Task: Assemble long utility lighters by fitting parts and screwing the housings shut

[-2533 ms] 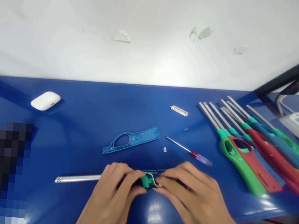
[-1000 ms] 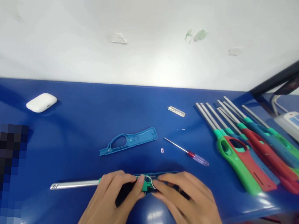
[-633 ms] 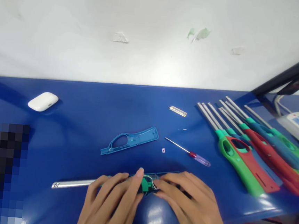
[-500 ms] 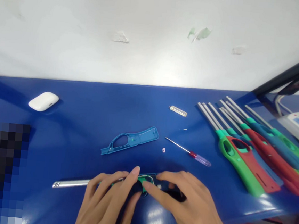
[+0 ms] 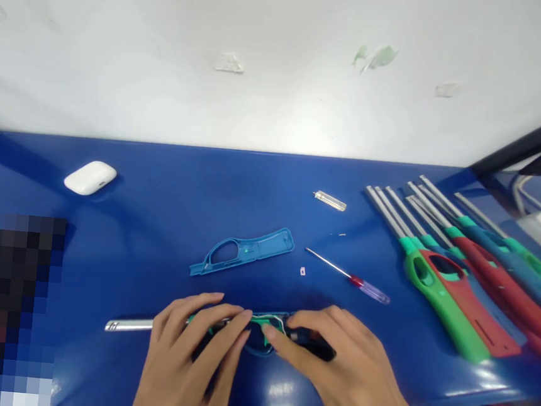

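In front of me lies an opened blue gas lighter (image 5: 130,325), its metal tube pointing left. My left hand (image 5: 193,354) grips it around the tube's base, fingers bent over the top and hiding much of it. Pressed on the lighter's inside is my right hand (image 5: 351,362): the thumb touches the green trigger piece (image 5: 262,323) and the index finger rests by a white wire at the shell's upper edge. The handle end is partly covered by the right fingers. Just beyond the hands, the loose other half of the blue shell (image 5: 245,251) lies with its hollow side up.
A screwdriver (image 5: 347,275), a small pink part (image 5: 302,271) and a clear fuel tank (image 5: 330,200) lie right of the loose shell. Several assembled lighters (image 5: 460,308) crowd the right side. A white earbud case (image 5: 90,178) sits at the left, against the blue table.
The view has shifted slightly, so things on the table appear farther right. My hands remain on the lighter; more of the green trigger and the shell's lower loop shows between them.
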A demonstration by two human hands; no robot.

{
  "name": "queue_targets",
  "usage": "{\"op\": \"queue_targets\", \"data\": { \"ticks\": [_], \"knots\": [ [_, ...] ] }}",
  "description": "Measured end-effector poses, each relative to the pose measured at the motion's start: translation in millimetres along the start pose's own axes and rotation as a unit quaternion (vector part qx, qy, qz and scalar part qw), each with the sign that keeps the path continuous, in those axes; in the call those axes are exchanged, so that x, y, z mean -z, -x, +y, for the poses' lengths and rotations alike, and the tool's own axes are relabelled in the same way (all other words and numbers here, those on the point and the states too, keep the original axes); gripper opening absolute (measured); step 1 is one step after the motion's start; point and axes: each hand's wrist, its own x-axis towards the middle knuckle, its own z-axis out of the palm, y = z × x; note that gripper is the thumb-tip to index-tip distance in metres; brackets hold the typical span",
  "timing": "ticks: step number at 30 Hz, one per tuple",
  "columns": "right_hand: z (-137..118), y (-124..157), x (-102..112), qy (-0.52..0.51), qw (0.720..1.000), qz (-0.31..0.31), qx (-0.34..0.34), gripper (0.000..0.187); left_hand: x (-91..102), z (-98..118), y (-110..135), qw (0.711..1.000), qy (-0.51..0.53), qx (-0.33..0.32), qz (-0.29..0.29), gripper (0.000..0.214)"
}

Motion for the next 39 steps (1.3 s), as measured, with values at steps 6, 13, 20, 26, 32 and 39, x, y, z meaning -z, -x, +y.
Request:
{"op": "queue_targets", "data": {
  "ticks": [6, 13, 20, 26, 32, 39],
  "knots": [
    [0, 7, -2, -0.005, 0.999, -0.028, -0.022, 0.054, 1.2, 1, -1, 0.999, 0.004, -0.033, -0.014, 0.036],
    [0, 5, -3, -0.008, 0.999, -0.022, -0.022, 0.051, 1.5, 3, -5, 0.999, 0.016, -0.044, -0.025, 0.035],
    [-1, 8, -5, 0.000, 0.999, -0.035, -0.030, 0.052, -2.1, 6, -3, 0.999, 0.005, -0.032, -0.004, 0.030],
    [-1, 8, -7, -0.003, 0.998, -0.036, -0.043, 0.051, -5.3, 8, -4, 0.999, 0.036, 0.000, 0.025, 0.026],
    [-1, 8, -8, 0.007, 0.999, -0.013, -0.043, 0.044, -5.4, 7, -3, 0.999, 0.038, -0.010, 0.022, 0.026],
    [-10, -8, 2, 0.034, 0.998, 0.049, -0.022, 0.034, -7.5, 1, -2, 0.999, 0.003, -0.040, 0.026, 0.025]
  ]
}}
